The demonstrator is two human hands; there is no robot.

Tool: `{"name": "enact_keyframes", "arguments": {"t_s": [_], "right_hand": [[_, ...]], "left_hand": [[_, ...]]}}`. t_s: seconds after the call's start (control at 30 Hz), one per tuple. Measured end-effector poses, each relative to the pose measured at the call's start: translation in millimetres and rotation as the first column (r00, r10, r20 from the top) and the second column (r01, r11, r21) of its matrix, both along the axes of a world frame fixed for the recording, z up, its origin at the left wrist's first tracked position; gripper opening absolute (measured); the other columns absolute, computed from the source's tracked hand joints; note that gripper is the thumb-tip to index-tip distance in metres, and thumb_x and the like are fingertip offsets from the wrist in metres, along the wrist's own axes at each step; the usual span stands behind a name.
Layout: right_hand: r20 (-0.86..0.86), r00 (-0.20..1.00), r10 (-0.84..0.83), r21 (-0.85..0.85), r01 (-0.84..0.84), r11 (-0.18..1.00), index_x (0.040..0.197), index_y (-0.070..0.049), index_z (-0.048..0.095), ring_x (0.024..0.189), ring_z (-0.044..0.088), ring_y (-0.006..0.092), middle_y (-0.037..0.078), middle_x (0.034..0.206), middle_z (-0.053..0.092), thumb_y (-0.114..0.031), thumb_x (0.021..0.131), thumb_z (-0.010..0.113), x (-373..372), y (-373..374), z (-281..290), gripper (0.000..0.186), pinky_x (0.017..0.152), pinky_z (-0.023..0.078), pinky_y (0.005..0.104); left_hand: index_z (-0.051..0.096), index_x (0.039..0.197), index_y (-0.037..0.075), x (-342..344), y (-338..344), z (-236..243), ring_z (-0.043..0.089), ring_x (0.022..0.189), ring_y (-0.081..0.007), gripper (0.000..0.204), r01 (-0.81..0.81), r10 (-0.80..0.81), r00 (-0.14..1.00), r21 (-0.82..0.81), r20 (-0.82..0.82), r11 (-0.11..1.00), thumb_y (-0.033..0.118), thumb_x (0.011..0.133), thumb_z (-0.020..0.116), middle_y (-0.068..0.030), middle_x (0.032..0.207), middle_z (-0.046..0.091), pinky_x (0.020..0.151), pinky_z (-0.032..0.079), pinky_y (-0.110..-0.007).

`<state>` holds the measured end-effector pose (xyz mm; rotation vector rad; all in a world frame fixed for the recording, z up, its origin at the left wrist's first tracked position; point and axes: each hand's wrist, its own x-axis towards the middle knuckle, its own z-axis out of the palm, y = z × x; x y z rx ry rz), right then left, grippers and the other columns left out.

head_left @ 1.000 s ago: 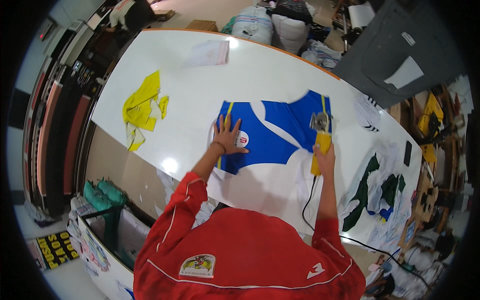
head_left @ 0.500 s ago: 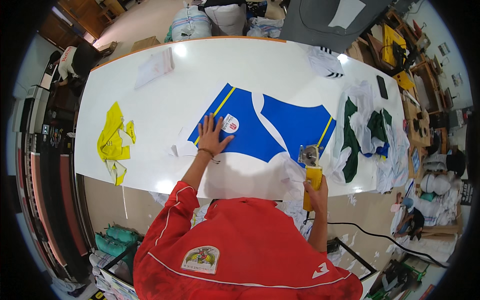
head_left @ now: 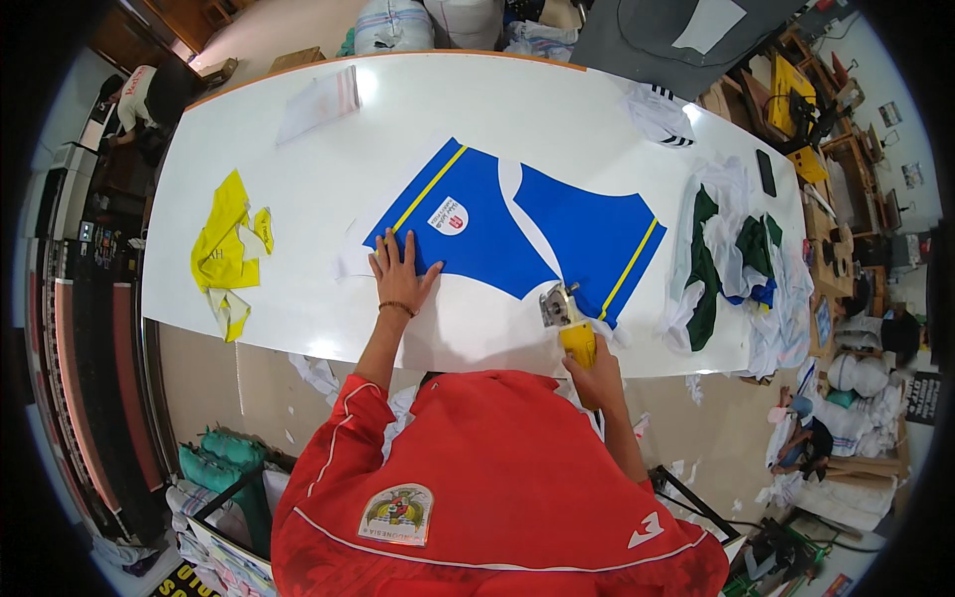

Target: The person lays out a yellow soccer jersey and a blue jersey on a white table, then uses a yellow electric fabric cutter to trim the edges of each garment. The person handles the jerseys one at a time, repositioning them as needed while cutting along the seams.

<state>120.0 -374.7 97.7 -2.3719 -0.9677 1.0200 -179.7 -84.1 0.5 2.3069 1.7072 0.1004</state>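
Two blue fabric pieces (head_left: 482,224) with yellow side stripes and a printed white badge lie on the white table (head_left: 428,338), a narrow white strip between them. My left hand (head_left: 398,274) lies spread on the lower-left edge of the left piece. My right hand (head_left: 592,373) grips a yellow electric cloth cutter (head_left: 575,343); its metal head (head_left: 557,304) is at the lower end of the white strip, between the blue pieces. Yellow fabric scraps (head_left: 224,254) lie on the left, and green, white and blue cuttings (head_left: 704,249) lie on the right.
Toward the back are a pale folded sheet (head_left: 318,104) and striped white cloth (head_left: 657,114); a black phone (head_left: 766,172) lies at right. Bundles (head_left: 393,25) and a grey board (head_left: 642,45) stand beyond. Other people are at upper left (head_left: 139,99) and lower right (head_left: 806,443).
The view has shifted. My left hand has slid off the badge toward the lower-left edge. The cutter has moved leftward from the right piece's striped edge to the strip's lower end.
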Motion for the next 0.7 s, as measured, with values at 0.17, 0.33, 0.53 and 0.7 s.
{"name": "enact_keyframes", "arguments": {"t_s": [0.17, 0.33, 0.53, 0.7], "right_hand": [[0.141, 0.981, -0.134, -0.069, 0.145, 0.987, 0.142, -0.008, 0.049, 0.104, 0.072, 0.0529, 0.030, 0.112, 0.076, -0.043, 0.090, 0.077, -8, 12, 8, 0.069, 0.089, 0.056, 0.0591], [0.156, 0.986, 0.061, -0.135, -0.040, 0.990, 0.140, -0.005, 0.047, 0.101, 0.073, 0.0522, 0.030, 0.108, 0.075, -0.042, 0.089, 0.076, -14, 18, 24, 0.069, 0.087, 0.056, 0.0601], [0.171, 0.985, 0.039, -0.117, -0.019, 0.993, 0.140, -0.008, 0.047, 0.098, 0.073, 0.0517, 0.029, 0.105, 0.076, -0.042, 0.089, 0.074, -31, 35, 10, 0.067, 0.086, 0.056, 0.0612], [0.240, 0.971, -0.008, -0.082, 0.029, 0.996, 0.140, -0.008, 0.047, 0.098, 0.073, 0.0511, 0.029, 0.105, 0.075, -0.043, 0.089, 0.074, -18, 45, 9, 0.067, 0.085, 0.057, 0.0607]], "left_hand": [[0.035, 0.169, 0.007, 3, -33, -15, 0.008, 0.166, -0.0476, 0.097, -0.110, 0.100, 0.990, 0.100, 0.104, 0.989, 0.069, 0.099, 0.060, -0.0299, 0.177, 0.017, 0.130, 0.009, -0.067], [0.039, 0.167, 0.007, 27, -44, -9, 0.014, 0.165, -0.0469, 0.096, -0.114, 0.092, 0.983, 0.133, 0.160, 0.985, 0.071, 0.099, 0.059, -0.0295, 0.176, 0.022, 0.130, 0.009, -0.067], [0.038, 0.168, 0.009, 37, -41, -6, 0.013, 0.166, -0.0455, 0.099, -0.122, 0.113, 0.990, 0.118, 0.085, 0.985, 0.076, 0.098, 0.055, -0.0275, 0.177, 0.021, 0.130, 0.009, -0.066], [0.038, 0.169, 0.010, 35, -42, -9, 0.013, 0.166, -0.0450, 0.098, -0.126, 0.116, 0.990, 0.132, 0.081, 0.983, 0.075, 0.097, 0.056, -0.0274, 0.177, 0.021, 0.130, 0.009, -0.066]]}}
